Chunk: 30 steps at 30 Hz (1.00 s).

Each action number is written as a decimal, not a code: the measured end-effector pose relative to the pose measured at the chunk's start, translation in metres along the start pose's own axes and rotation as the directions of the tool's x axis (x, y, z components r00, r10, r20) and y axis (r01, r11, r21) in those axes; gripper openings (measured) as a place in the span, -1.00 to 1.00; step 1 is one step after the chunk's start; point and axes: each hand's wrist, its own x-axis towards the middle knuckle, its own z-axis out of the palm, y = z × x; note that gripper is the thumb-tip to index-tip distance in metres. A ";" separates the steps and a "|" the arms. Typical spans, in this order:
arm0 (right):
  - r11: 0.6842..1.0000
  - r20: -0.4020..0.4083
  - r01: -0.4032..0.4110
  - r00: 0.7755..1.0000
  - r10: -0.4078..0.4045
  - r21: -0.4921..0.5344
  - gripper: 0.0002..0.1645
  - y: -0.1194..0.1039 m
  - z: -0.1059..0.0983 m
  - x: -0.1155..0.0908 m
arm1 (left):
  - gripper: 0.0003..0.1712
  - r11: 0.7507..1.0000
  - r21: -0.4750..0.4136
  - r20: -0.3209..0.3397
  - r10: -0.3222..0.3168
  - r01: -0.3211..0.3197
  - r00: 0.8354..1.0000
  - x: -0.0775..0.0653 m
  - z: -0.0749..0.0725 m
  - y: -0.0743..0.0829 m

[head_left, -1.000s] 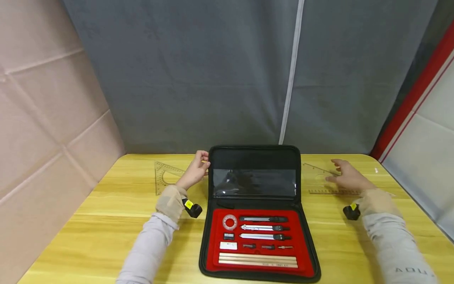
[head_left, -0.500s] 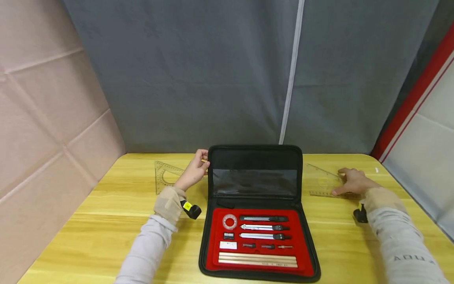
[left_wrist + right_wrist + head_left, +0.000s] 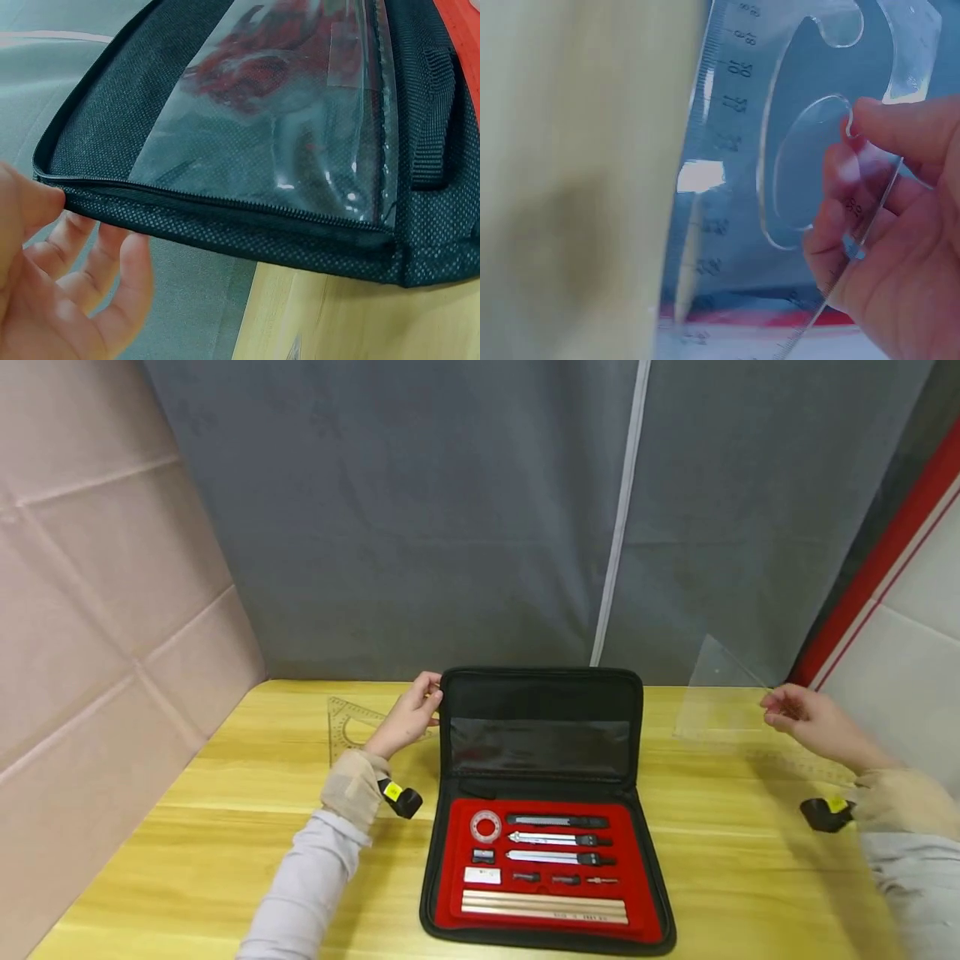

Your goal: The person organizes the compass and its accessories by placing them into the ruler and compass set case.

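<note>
A black zip case (image 3: 540,691) lies unfolded on the table, its lid raised at the back. My left hand (image 3: 408,714) pinches the lid's left edge; in the left wrist view the thumb is on the inner side of the rim (image 3: 187,214) and the fingers are behind it. On the right, my right hand (image 3: 821,727) grips a clear plastic set square (image 3: 712,693) by its edge, holding it tilted above the table. The right wrist view shows thumb and fingers on both faces of the set square (image 3: 735,172), near its curved cutout.
Red foam (image 3: 645,893) in the case holds compasses (image 3: 558,859), pencils (image 3: 543,906), an eraser (image 3: 482,877), a sharpener (image 3: 483,856) and a round tape-like ring (image 3: 486,815). Another clear set square (image 3: 337,739) lies behind my left wrist. A faint marked strip (image 3: 813,767) lies beneath my right hand.
My right hand has reached down to the set square, taken hold of it and raised it off the table, moving right. The left hand stays at the lid's edge.
</note>
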 end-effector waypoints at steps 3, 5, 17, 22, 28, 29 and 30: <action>0.997 -0.052 0.052 0.997 -0.050 0.048 -0.78 -0.034 -0.014 0.007 | -0.74 1.000 -0.007 -0.007 -0.004 0.004 1.000 0.000 -0.001 0.002; 0.997 -0.055 0.083 0.995 -0.082 -0.001 -0.79 -0.063 -0.016 0.015 | -0.74 1.000 -0.002 -0.007 -0.006 0.006 1.000 0.000 -0.002 0.003; 0.938 -0.070 0.332 0.938 -0.339 -0.094 -0.78 -0.177 0.068 0.095 | -0.77 1.000 -0.019 -0.044 0.014 -0.015 0.999 0.009 0.007 0.000; 0.947 -0.070 0.322 0.945 -0.321 0.003 -0.80 -0.176 0.103 0.118 | -0.77 1.000 -0.020 -0.069 0.013 -0.015 0.998 0.011 0.011 -0.001; 0.927 -0.074 0.365 0.926 -0.371 -0.089 -0.77 -0.175 0.129 0.126 | -0.75 1.000 -0.017 -0.074 0.015 -0.016 0.997 0.013 0.014 0.002; 0.922 -0.069 0.374 0.922 -0.382 -0.100 -0.77 -0.176 0.132 0.126 | -0.75 1.000 -0.016 -0.073 0.017 -0.019 0.997 0.013 0.015 0.003; 0.918 -0.061 0.381 0.919 -0.390 -0.112 -0.76 -0.177 0.135 0.126 | -0.75 1.000 -0.012 -0.072 0.023 -0.024 0.997 0.014 0.015 0.004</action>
